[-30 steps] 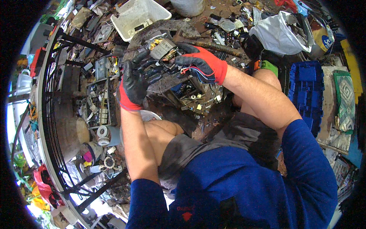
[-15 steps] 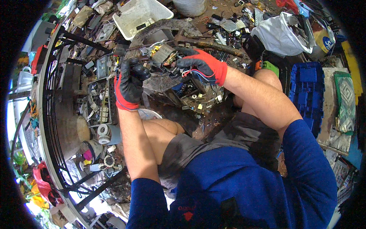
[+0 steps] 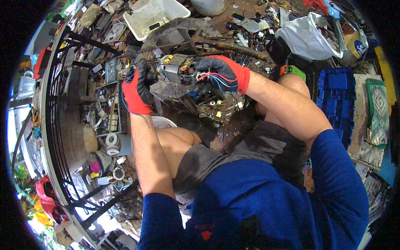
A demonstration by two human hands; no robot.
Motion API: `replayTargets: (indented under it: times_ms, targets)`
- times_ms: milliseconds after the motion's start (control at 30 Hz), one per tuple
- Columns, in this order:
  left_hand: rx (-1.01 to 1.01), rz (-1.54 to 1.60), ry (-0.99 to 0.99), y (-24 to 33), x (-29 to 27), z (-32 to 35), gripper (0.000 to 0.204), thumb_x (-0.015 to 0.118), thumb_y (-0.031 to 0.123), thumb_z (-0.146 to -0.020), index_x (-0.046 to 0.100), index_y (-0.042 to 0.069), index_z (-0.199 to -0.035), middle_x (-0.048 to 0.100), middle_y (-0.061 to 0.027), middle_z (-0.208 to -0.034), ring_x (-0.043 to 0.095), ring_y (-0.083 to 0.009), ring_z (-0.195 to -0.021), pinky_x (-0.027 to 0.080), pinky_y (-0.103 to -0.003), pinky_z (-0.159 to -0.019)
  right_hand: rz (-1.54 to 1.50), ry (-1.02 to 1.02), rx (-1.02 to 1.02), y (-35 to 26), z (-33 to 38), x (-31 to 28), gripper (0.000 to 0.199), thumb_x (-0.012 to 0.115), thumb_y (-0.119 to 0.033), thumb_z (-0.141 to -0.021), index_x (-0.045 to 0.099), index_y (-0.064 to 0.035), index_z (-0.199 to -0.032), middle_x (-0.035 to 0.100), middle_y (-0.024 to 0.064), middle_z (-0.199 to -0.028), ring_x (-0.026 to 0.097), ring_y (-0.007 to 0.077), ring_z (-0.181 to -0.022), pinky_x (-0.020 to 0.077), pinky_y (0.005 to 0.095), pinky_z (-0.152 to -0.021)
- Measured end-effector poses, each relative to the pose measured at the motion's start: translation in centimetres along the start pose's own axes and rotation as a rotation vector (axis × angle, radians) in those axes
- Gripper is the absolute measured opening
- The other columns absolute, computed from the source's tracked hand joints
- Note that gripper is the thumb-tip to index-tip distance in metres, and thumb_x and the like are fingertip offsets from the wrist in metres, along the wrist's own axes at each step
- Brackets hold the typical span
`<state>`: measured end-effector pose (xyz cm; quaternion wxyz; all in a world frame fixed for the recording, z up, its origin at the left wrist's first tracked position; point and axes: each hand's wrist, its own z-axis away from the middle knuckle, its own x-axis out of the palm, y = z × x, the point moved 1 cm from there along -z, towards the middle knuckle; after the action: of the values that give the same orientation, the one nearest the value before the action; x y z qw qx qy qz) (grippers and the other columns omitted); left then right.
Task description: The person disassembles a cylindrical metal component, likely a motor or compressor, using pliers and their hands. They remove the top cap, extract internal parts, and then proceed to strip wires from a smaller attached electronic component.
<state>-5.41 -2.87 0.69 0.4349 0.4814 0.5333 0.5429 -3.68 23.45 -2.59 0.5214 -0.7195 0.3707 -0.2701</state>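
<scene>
In the upper middle I hold a small electric motor [image 3: 173, 71] with a silvery metal core and yellowish parts. My right hand [image 3: 223, 74], in a red and black glove, is closed on its right side. Red, white and blue wires [image 3: 214, 77] loop out beneath those fingers. To the motor's left, my left hand [image 3: 141, 87], gloved alike, is closed with the fingers curled. A thin blue wire [image 3: 143, 117] trails from it past the wrist; the gripped part is hidden. Behind the motor, a hammer [image 3: 227, 44] lies on a dirty work block [image 3: 175, 35].
A white basin [image 3: 156, 18] stands at the far side, and a white sack [image 3: 310, 37] of scrap at the far right. A blue plastic crate [image 3: 335, 106] is on the right. Trays of small parts [image 3: 109, 110] and a black metal rack [image 3: 62, 137] line the left.
My left hand has drawn slightly left, away from the motor, with the thin wire trailing from it. The motor has tilted, and the hammer behind it shows more fully.
</scene>
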Motion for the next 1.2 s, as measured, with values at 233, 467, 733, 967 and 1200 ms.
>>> replayTargets:
  times_ms: [233,467,733,967,1200]
  targets:
    - [-0.13,0.208,-0.17,-0.6,0.2,0.1,0.022,0.062,0.031,-0.096,0.065,0.009,-0.093,0.054,0.0018,-0.069,0.048,-0.0125,-0.058,0.043,-0.032,-0.056,-0.701,-0.005,0.265,-0.8,0.3,0.4,0.028,0.062,-0.01,-0.094,0.06,0.0009,-0.119,0.066,0.0118,-0.111,0.066,0.0209,-0.099,0.0574,0.0354,-0.086]
    - [-0.36,0.733,-0.582,-0.6,-1.4,-0.5,0.036,0.051,0.04,-0.098,0.066,0.008,-0.096,0.064,-0.0065,-0.081,0.059,-0.0243,-0.07,0.049,-0.044,-0.067,-0.78,-0.072,0.341,-1.4,0.3,-0.3,0.025,0.062,-0.01,-0.094,0.062,0.0035,-0.115,0.067,0.0132,-0.111,0.066,0.0228,-0.1,0.0567,0.0365,-0.087]
    - [-0.016,0.861,-0.571,2.4,2.0,1.4,0.073,0.054,0.038,-0.095,0.024,0.004,-0.152,0.019,-0.0156,-0.159,0.02,-0.0318,-0.147,0.02,-0.046,-0.119,-0.423,0.002,0.445,-1.9,0.0,0.6,0.022,0.061,-0.012,-0.092,0.065,-0.0002,-0.111,0.069,0.0106,-0.106,0.066,0.0214,-0.096,0.0512,0.0339,-0.084]
    - [0.654,-0.798,-0.669,0.8,4.1,3.8,0.091,0.076,0.015,-0.067,0.034,0.006,-0.147,0.036,-0.0164,-0.151,0.027,-0.0345,-0.143,0.019,-0.046,-0.118,0.68,-0.085,-0.281,0.6,0.0,-0.3,0.026,0.067,-0.023,-0.082,0.065,-0.0079,-0.104,0.064,0.0154,-0.101,0.061,0.0384,-0.094,0.0479,0.0452,-0.077]
    - [0.521,-1.196,-0.494,0.4,2.7,2.1,0.105,0.088,0.029,-0.052,0.039,0.007,-0.142,0.043,-0.0182,-0.143,0.037,-0.0376,-0.135,0.025,-0.052,-0.114,-0.001,-0.001,0.134,0.2,0.4,0.8,0.045,0.066,-0.02,-0.085,0.057,-0.0039,-0.127,0.062,0.0169,-0.123,0.062,0.03,-0.108,0.0474,0.0395,-0.092]
